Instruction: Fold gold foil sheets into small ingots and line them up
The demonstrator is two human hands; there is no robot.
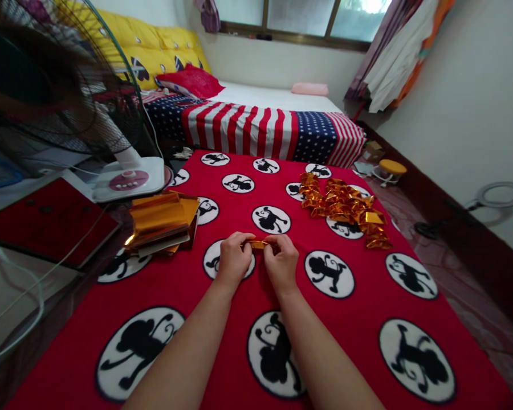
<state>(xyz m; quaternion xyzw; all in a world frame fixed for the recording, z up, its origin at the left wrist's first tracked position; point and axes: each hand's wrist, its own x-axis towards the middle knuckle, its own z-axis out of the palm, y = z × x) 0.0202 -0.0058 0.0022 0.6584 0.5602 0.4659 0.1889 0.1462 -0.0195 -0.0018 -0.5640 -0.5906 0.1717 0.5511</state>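
Between my two hands is a small folded piece of gold foil paper, held level just over the red cloth. My left hand pinches its left end with thumb and fingers. At the other end, my right hand is closed on it the same way. A stack of flat gold foil sheets lies to the left of my hands. To the right, several folded gold foil pieces sit in rows on the cloth. The fingers hide both ends of the held piece.
The red cloth with monkey prints covers the surface before me. A fan and a dark red board stand at the left. Beyond is a bed with a striped and starred cover. A yellow stool is at the right.
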